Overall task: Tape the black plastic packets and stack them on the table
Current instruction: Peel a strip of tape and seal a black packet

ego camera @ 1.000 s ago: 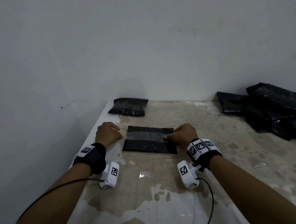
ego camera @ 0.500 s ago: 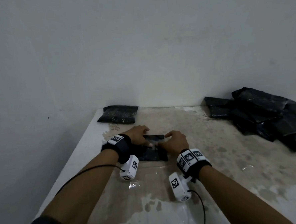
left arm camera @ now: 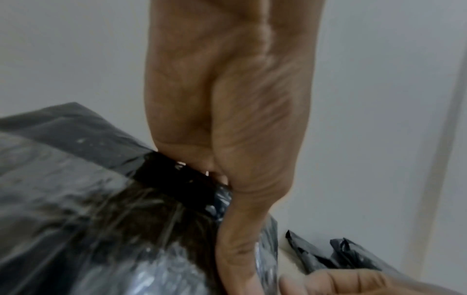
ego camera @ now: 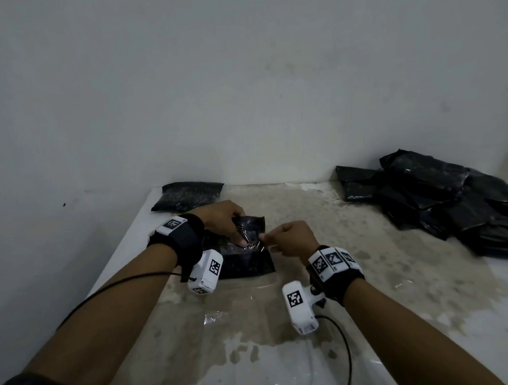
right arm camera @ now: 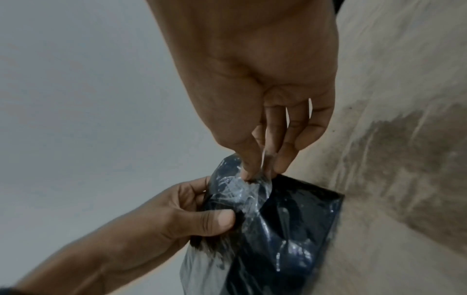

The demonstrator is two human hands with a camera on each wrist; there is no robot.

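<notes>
left hand (ego camera: 223, 216), centre of the head frame: fingers and thumb curled round the raised far edge of the black packet (ego camera: 245, 258), thumb pressed onto its face. right hand (ego camera: 291, 239), just right of it: thumb and fingertips pinched on a crumpled end of clear tape (right arm camera: 242, 191) that runs onto the packet; the other fingers are curled loosely.

packet: near edge rests on the stained table (ego camera: 327, 292) at frame centre, far edge lifted. judged light and limp; the film buckles under the thumb and shines, so likely slick. take hold at an edge or corner, not the flat face. the tape looks creased and clingy; whether it has already stuck to itself is unclear from the blurred wrist views.

outward: one packet by the wall (ego camera: 187, 193), upper left of the table; a loose heap of packets (ego camera: 443, 198) at the right edge.
</notes>
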